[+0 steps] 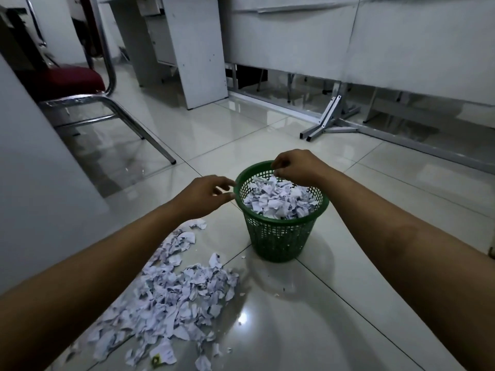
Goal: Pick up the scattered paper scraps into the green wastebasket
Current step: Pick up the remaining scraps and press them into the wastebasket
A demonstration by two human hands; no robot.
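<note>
A wastebasket (281, 236) holding paper scraps (278, 200) stands mid-floor, with a heap of scraps (171, 295) near and to its left, a chair (80, 87) far left, and desks (348, 44) lining the far side.

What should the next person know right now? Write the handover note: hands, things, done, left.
Left hand: beside the green wastebasket, fingertips at its rim, loosely curled, holding nothing visible.
Right hand: over the far rim, fingers curled downward; whether it holds a scrap cannot be told.
Wastebasket: upright on the tiled floor, filled near the rim with paper scraps.
Done: much paper is already inside.
Left: a large pile of scraps lies on the floor, near-left of the basket, plus a few tiny bits beside it.
</note>
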